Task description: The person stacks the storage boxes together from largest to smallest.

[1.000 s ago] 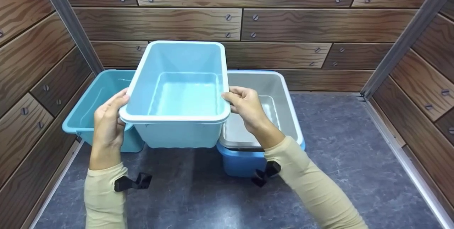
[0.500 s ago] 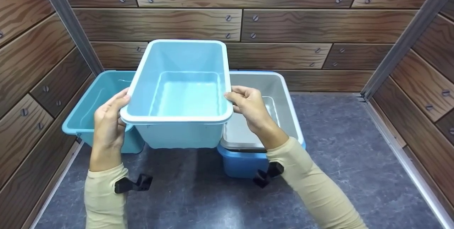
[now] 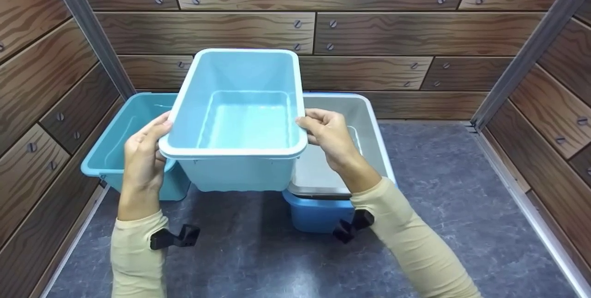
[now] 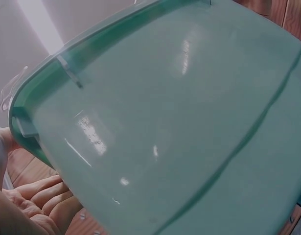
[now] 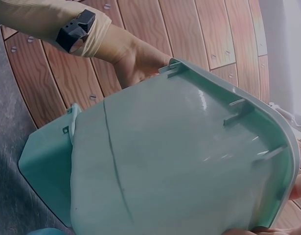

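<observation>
A light blue plastic tub (image 3: 249, 168) is held up off the floor between both hands, its open top tilted toward the head camera and its inside bare. My left hand (image 3: 144, 159) grips the rim at the tub's left side, thumb on top and fingers beneath. On the opposite side my right hand (image 3: 330, 136) pinches the rim between thumb and fingers. Both wrist views look at the tub's outer wall (image 4: 155, 122), where short ribs show under the rim. The right wrist view also catches the left hand (image 5: 140, 63) at the far side of the tub.
Below on the left stands a teal tub (image 3: 108, 150). A grey tub (image 3: 318, 173) sits nested in a blue tub (image 3: 314, 215) on the right, both partly behind the right hand. Wood-patterned walls (image 3: 295, 34) enclose the dark floor (image 3: 438, 187) on three sides.
The light blue tub has shifted slightly up and to the right, with both hands moving along and keeping their hold on its rim. The other tubs stay where they were.
</observation>
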{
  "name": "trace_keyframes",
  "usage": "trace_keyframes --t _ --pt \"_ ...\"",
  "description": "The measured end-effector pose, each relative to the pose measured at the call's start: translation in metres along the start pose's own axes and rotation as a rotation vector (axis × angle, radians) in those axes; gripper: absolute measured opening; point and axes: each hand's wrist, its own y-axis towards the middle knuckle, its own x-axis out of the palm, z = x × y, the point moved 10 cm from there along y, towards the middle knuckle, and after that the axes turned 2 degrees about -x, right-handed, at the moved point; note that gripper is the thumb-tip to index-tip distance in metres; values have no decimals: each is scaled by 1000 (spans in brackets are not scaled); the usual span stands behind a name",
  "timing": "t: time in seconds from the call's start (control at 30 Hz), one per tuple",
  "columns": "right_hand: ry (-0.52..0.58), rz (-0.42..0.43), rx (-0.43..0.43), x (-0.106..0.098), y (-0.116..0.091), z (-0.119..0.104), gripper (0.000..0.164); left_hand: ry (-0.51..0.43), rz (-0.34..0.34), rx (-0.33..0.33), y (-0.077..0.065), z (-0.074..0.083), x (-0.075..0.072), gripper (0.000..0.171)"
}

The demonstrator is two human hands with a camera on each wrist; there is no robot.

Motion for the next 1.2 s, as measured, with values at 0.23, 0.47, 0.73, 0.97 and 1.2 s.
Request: trace_keyframes --t 0.23,0.47,0.73,0.97,1.2 --pt "-14 -4 2 -3 0 -1 35 15 2 0 0 -2 1 18" --pt "-19 -7 0 -6 -1 -4 34 29 2 0 0 -1 4 17" --pt "-35 -7 -6 -10 -1 -3 35 67 4 -4 0 0 6 16" --pt "-19 4 -2 -14 -1 -3 34 70 -14 1 0 1 9 17" --pt "-22 3 -1 -16 -2 -4 34 71 -19 5 -1 -1 12 17"
